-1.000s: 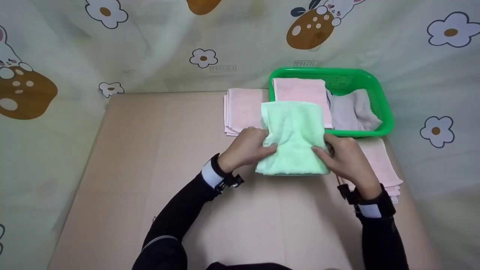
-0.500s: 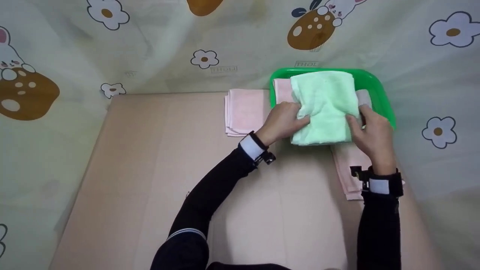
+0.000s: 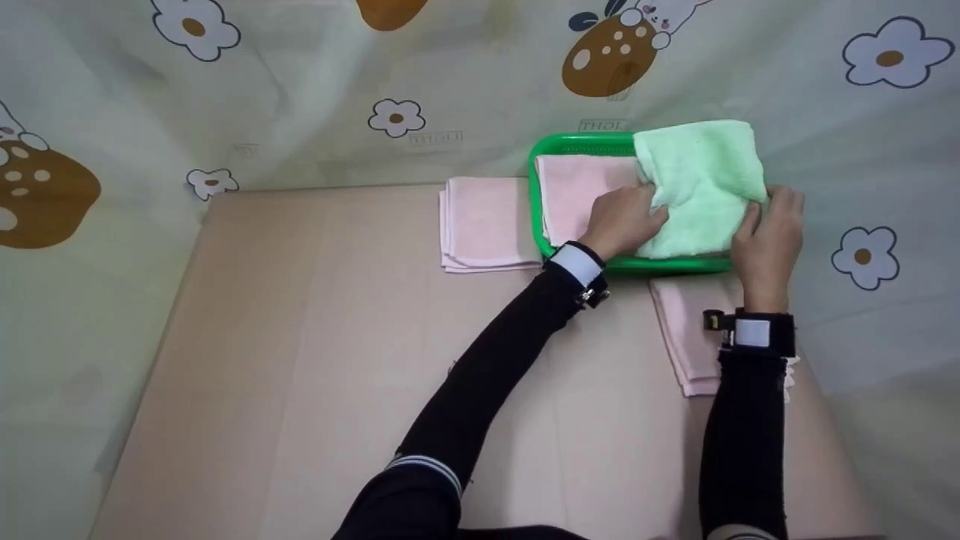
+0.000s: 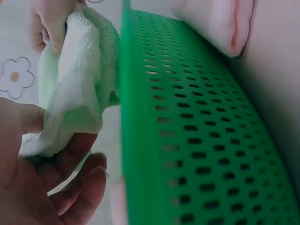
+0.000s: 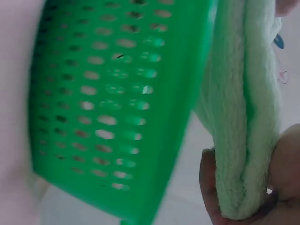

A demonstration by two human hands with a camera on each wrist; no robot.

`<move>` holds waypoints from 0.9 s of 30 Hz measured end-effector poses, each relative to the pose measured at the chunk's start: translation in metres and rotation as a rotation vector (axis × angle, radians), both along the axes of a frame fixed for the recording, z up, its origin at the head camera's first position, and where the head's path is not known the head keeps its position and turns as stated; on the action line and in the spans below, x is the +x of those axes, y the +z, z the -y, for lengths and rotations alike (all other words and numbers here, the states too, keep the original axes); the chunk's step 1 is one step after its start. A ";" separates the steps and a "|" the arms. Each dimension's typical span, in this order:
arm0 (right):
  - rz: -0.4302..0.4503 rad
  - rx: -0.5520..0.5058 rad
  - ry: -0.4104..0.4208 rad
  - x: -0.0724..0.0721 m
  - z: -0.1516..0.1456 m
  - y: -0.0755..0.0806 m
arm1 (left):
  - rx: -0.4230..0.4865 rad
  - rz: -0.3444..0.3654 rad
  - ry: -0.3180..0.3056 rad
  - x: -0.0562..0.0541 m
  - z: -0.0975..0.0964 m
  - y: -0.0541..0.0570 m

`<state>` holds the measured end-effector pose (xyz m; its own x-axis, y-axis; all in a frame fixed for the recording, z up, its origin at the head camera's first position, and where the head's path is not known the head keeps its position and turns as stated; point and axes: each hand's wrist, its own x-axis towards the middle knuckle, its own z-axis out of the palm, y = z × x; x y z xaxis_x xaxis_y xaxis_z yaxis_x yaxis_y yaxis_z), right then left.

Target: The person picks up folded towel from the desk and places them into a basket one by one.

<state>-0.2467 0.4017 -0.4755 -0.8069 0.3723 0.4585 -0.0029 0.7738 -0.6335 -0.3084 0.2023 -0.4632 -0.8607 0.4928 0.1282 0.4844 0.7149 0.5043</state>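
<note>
Both hands hold a folded mint-green towel over the right half of a green plastic basket. My left hand pinches its left edge; in the left wrist view the thumb lies on top and fingers curl beneath. At the opposite edge my right hand grips the towel, whose thick folded layers show between thumb and fingers in the right wrist view. Inside the basket, left of the green towel, lies a folded pink towel. The greyish cloth in the basket's right half is now hidden underneath.
A folded pink towel stack lies left of the basket on the tan tabletop. Another pink stack sits in front of it, partly under the right forearm. A patterned curtain hangs behind the table and along its sides.
Both hands have carried the green towel up and to the right, from in front of the basket to above its right half. The pink towel in the basket shows again.
</note>
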 end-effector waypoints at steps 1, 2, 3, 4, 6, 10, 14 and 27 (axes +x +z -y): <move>-0.007 -0.011 -0.005 -0.002 -0.002 -0.003 | -0.014 -0.004 0.004 -0.002 -0.004 -0.003; -0.015 -0.022 -0.011 -0.005 -0.004 -0.006 | -0.030 -0.014 0.007 -0.004 -0.008 -0.005; -0.026 -0.030 -0.015 -0.007 -0.007 -0.010 | -0.044 -0.026 0.007 -0.006 -0.011 -0.008; -0.036 -0.039 -0.021 -0.009 -0.009 -0.014 | -0.053 -0.038 0.006 -0.008 -0.015 -0.010; -0.061 -0.053 -0.044 -0.013 -0.012 -0.021 | -0.075 -0.065 0.009 -0.009 -0.020 -0.016; -0.062 -0.093 -0.094 -0.017 -0.016 -0.035 | -0.135 -0.097 0.048 -0.009 -0.030 -0.028; -0.067 -0.062 -0.069 -0.018 -0.017 -0.044 | -0.219 -0.142 0.101 -0.007 -0.037 -0.037; 0.135 0.033 0.036 -0.018 -0.032 -0.040 | -0.383 -0.188 -0.063 -0.004 -0.042 -0.042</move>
